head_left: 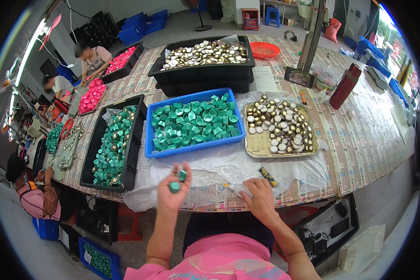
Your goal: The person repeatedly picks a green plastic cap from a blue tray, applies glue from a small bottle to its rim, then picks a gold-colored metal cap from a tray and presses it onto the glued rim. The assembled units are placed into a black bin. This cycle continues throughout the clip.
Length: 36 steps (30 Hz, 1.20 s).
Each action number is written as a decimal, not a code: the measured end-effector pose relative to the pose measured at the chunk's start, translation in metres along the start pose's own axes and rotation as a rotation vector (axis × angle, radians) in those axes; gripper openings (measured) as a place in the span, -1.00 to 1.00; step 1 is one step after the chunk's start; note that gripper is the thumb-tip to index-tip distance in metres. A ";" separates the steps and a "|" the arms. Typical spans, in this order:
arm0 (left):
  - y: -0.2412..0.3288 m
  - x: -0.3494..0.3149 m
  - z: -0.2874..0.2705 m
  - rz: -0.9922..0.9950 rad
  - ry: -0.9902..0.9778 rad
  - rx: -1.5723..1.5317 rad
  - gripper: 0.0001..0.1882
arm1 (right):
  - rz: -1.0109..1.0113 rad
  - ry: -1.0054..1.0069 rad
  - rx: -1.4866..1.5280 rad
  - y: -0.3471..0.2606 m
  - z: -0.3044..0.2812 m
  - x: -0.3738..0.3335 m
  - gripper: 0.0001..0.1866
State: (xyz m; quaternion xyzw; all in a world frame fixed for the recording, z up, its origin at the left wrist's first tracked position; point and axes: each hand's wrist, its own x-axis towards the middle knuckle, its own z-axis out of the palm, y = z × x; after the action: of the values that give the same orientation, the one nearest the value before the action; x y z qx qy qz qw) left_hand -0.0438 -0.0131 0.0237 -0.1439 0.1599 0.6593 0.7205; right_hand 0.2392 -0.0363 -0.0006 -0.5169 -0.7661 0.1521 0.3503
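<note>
My left hand [171, 189] is raised over the table's near edge and grips two green caps [178, 180], one between the fingertips and one lower in the palm. My right hand [257, 196] rests on the clear plastic sheet [228, 165] and closes around a small white bottle [239, 188] lying on its side. Behind my left hand stands a blue tray [149, 140] full of green caps. Behind my right hand lies a flat tan tray [256, 147] of gold-and-white inserts. A black crate [89, 158] to the left holds finished green caps.
A small yellow-black tube [267, 177] lies by my right hand. Stacked black crates [200, 77] of gold inserts stand further back, with a red bowl [264, 49], a dark red flask [345, 86] and a phone on a stand [299, 77]. Other people [92, 59] work along the left side.
</note>
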 end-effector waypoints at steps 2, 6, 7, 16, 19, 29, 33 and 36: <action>-0.027 0.000 -0.015 -0.135 -0.019 0.102 -0.60 | 0.045 -0.083 -0.007 0.000 -0.002 -0.001 -0.67; -0.052 -0.011 -0.036 -0.288 -0.028 0.301 -0.75 | 0.081 -0.186 0.036 0.003 0.002 -0.005 -0.63; -0.056 -0.014 -0.039 -0.273 -0.021 0.406 -0.77 | 0.117 -0.171 0.084 0.003 0.002 -0.007 -0.62; -0.070 -0.025 -0.054 -0.231 -0.078 0.706 -0.74 | 0.177 0.050 0.331 -0.011 -0.021 -0.016 -0.64; -0.078 -0.029 -0.045 -0.278 0.008 0.610 -0.67 | 0.193 0.071 0.407 -0.016 -0.028 -0.020 -0.64; -0.088 -0.032 -0.051 -0.382 -0.079 0.554 -0.55 | 0.090 0.191 0.445 -0.017 -0.033 -0.028 -0.63; -0.087 -0.030 -0.057 -0.407 -0.081 0.544 -0.56 | 0.055 0.188 0.350 -0.019 -0.035 -0.028 -0.63; -0.089 -0.031 -0.054 -0.403 -0.060 0.552 -0.59 | 0.059 0.206 0.352 -0.020 -0.033 -0.029 -0.64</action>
State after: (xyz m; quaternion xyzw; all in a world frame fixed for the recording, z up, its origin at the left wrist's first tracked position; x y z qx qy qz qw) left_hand 0.0402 -0.0711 -0.0124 0.0470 0.2794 0.4396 0.8523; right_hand 0.2547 -0.0749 0.0241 -0.4829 -0.6723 0.2402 0.5071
